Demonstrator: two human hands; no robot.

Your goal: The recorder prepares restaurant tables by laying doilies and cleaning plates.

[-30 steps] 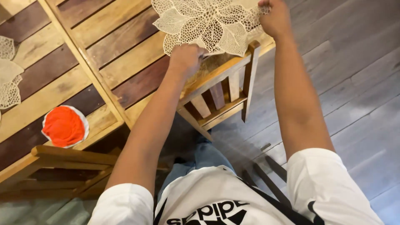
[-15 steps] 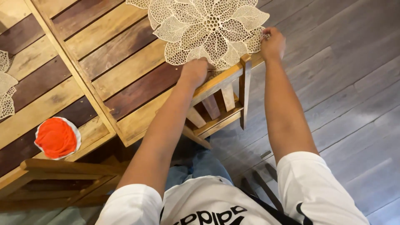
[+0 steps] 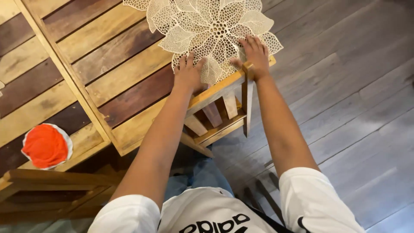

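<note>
A cream, lacy leaf-patterned placemat (image 3: 211,30) lies on the near right corner of a wooden plank table (image 3: 108,82). My left hand (image 3: 188,73) presses flat on the mat's near edge, fingers spread. My right hand (image 3: 253,54) rests flat on the mat's right side, just over the top rail of a wooden chair (image 3: 224,112) that is pushed in under the table. Neither hand grips anything.
A white bowl with a bright orange top (image 3: 46,146) sits at the table's near left edge. Another wooden chair (image 3: 51,190) stands at lower left. Grey plank floor (image 3: 345,108) stretches to the right.
The mat has come nearer to me on the table. Both hands have drawn in and settled flat on its near edge; the right hand, which held the mat's far corner, now lies on it.
</note>
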